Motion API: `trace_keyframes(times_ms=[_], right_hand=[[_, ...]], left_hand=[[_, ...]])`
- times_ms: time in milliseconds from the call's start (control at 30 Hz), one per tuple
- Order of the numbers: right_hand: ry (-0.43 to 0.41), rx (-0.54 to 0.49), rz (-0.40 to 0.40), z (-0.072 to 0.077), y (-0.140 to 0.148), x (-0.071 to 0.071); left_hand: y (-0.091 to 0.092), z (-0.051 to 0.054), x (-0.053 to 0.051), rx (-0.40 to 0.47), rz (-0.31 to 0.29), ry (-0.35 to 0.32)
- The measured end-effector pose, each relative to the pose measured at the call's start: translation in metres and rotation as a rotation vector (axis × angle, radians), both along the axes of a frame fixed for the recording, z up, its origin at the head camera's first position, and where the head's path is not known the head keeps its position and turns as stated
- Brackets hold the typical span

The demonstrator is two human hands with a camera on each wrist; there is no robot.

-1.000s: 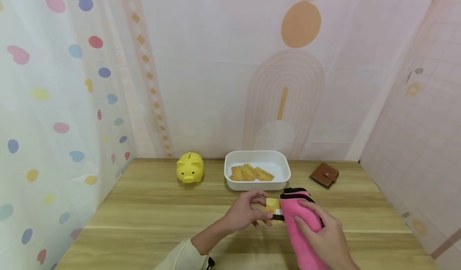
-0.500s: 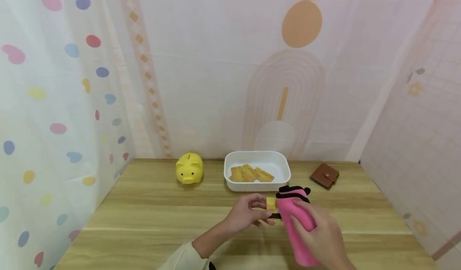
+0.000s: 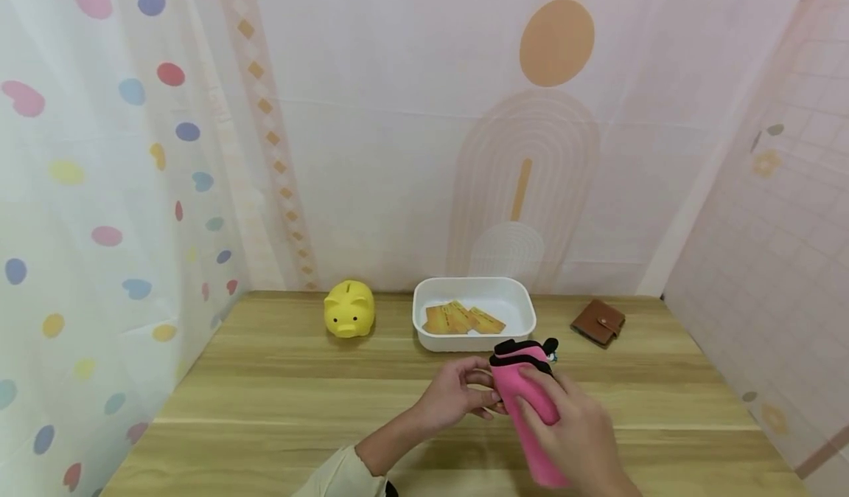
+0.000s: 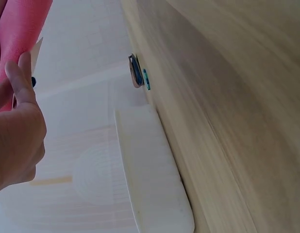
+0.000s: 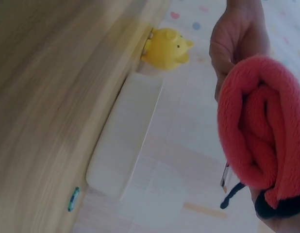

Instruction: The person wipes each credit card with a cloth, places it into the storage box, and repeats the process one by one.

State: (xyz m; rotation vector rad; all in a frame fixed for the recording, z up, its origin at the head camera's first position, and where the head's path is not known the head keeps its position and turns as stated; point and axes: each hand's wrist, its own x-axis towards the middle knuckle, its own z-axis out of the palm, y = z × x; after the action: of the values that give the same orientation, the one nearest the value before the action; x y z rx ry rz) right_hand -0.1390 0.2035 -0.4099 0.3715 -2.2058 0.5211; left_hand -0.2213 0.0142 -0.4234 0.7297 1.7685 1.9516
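Observation:
My left hand (image 3: 458,397) pinches a card by its left end, fingers curled. In the head view the card is hidden behind a folded, fluffy pink towel (image 3: 516,390) with black edging; the left wrist view shows a thin corner of the card (image 4: 37,52) beside the pink cloth. My right hand (image 3: 575,425) grips the towel from the right, thumb and fingers on its near face. Seen from the right wrist, the towel (image 5: 264,126) is folded in layers, with a black loop hanging from its edge. The towel's upper part is right at my left fingertips.
Behind the hands stands a white tray (image 3: 474,343) with several gold cards (image 3: 444,321). A yellow piggy bank (image 3: 349,311) is to its left, a brown wallet (image 3: 598,323) to its right. A small teal object (image 3: 553,357) shows just past the towel on the wooden table (image 3: 278,401).
My right hand has moved left with the towel, covering the card that showed between the hands. The left hand has stayed nearly still. The small teal object has come into view.

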Motion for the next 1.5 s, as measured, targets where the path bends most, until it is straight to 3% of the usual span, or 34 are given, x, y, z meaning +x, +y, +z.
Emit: trace_keyframes(times_ms=[167,367,533,833,1500], right_hand=[[0.065,0.098,-0.012,-0.003,0.0,-0.002],[0.067,0.103,-0.017,-0.004,0.001,-0.002],[0.06,0.093,-0.044,-0.004,0.002,-0.001],[0.033,0.029,-0.074,-0.004,0.008,-0.001],[0.015,-0.05,-0.098,-0.006,0.021,-0.004]], left_hand=[[0.0,-0.002,-0.002,-0.019,0.012,0.077],[-0.001,-0.001,0.0,-0.021,0.029,0.139],[-0.002,-0.002,0.001,-0.016,0.015,0.133],[-0.003,-0.001,0.0,-0.017,0.017,0.063],[-0.014,0.004,0.001,-0.022,0.005,0.067]])
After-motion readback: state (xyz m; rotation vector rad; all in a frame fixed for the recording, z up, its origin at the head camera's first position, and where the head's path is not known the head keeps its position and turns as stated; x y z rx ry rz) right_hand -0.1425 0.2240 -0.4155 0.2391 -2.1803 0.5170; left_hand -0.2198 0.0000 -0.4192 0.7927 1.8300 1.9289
